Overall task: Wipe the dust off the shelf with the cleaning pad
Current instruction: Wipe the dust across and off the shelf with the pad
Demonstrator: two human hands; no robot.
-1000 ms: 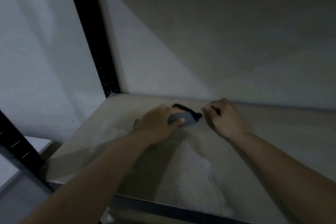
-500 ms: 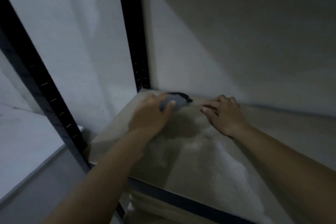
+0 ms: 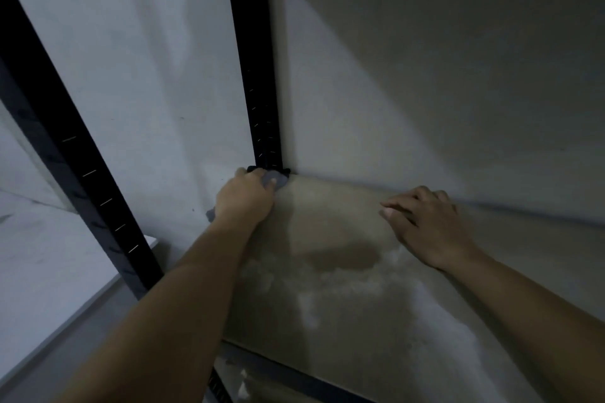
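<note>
The shelf [image 3: 327, 222] is a beige board with patches of pale dust [image 3: 360, 288] across its middle and front. My left hand [image 3: 244, 201] presses the grey cleaning pad [image 3: 275, 178] into the far left corner, against the foot of the rear black post. Most of the pad is hidden under the hand; a grey edge shows by the wrist. My right hand [image 3: 429, 226] lies flat on the shelf near the back wall, fingers spread and holding nothing.
A black rear post [image 3: 258, 75] rises from the shelf corner and a second black post [image 3: 65, 157] slants at the left front. The shelf's dark front rail [image 3: 294, 370] runs along the bottom. A white ledge [image 3: 98, 271] sits lower left.
My left hand has slid the pad left and back into the shelf corner. The right hand has spread flat on the shelf. The view has shifted left.
</note>
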